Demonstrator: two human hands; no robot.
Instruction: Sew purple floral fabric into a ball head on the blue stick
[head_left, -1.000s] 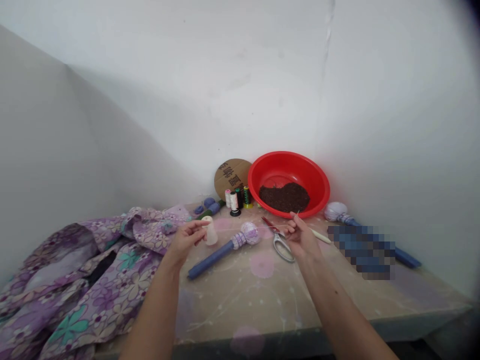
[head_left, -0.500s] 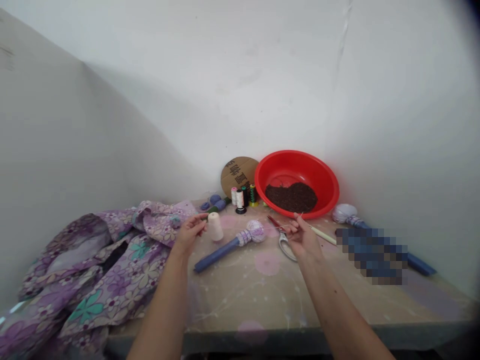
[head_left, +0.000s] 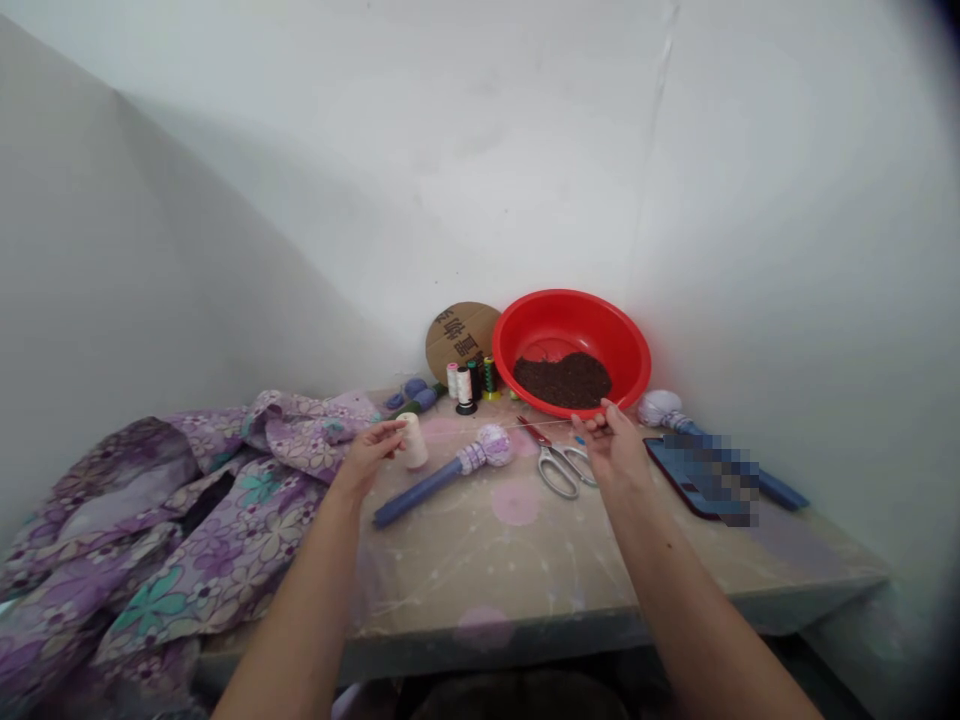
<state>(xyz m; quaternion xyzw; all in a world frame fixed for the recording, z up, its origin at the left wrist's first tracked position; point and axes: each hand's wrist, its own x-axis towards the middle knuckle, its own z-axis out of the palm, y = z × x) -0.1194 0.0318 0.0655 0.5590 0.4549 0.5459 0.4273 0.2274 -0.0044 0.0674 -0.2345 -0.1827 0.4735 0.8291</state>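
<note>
We find the nearer ball-headed stick [head_left: 421,491] and the farther ball-headed stick [head_left: 781,488] already bound at the neck on the table [head_left: 540,560], with white thread [head_left: 534,426] unwound between our left hand [head_left: 369,455], pinching it beside the thread cone [head_left: 415,445], and our gripping right hand [head_left: 619,450].

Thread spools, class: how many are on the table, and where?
5: a cream cone by the left hand; and, clustered before the cardboard disc, a pink-topped white spool, a black-based white spool, a dark spool and a yellow-based spool. Others may be hidden behind.
</note>
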